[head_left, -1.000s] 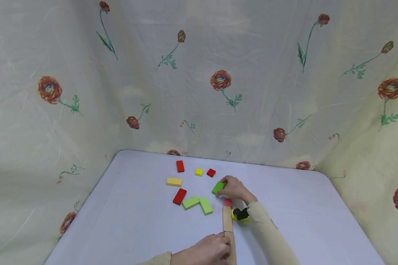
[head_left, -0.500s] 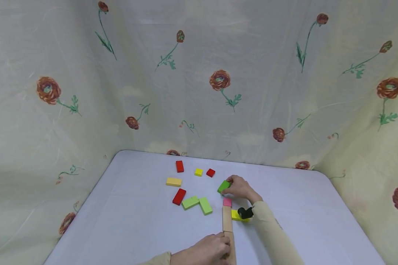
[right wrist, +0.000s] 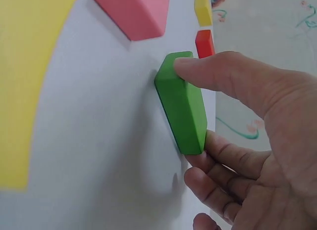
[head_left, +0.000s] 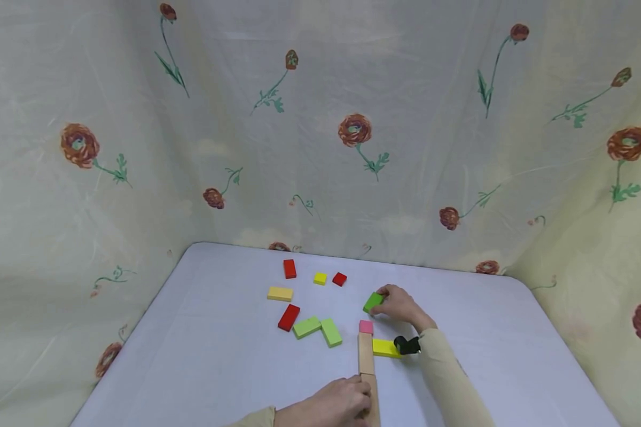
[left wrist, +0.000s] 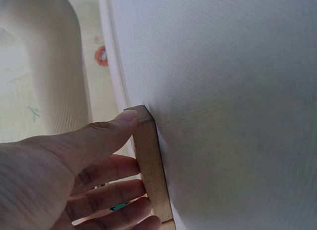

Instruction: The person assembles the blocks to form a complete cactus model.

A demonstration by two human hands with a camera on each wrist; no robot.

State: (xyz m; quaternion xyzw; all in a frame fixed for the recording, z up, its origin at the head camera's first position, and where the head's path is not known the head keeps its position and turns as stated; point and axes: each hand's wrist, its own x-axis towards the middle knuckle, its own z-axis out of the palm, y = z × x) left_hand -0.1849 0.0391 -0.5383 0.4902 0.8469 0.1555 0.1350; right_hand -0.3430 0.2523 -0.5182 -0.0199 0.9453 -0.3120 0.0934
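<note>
My right hand [head_left: 399, 303] pinches a green block [head_left: 373, 302] between thumb and fingers, just beyond and right of a small pink block [head_left: 365, 327]. In the right wrist view, the thumb presses one end of the green block [right wrist: 181, 101] and fingertips touch the other. My left hand [head_left: 332, 403] grips the nearer of two plain wooden blocks [head_left: 373, 391], thumb on its end and fingers along its side in the left wrist view. The farther wooden block [head_left: 365, 354] continues this line up to the pink block. A yellow block [head_left: 386, 348] extends rightward from it, partly hidden by the right wrist's camera.
Left of the line lie two light green blocks [head_left: 331, 332] and a red block [head_left: 289, 318]. Farther back are a pale yellow block [head_left: 280, 294], another red block [head_left: 290, 269], a small yellow block [head_left: 320, 279] and a small red block [head_left: 339, 279]. A flowered curtain [head_left: 320, 178] surrounds the table.
My right hand has carried the green block to the right, past the pink block's far end. More of the yellow block shows now. The left hand stays on the wooden block.
</note>
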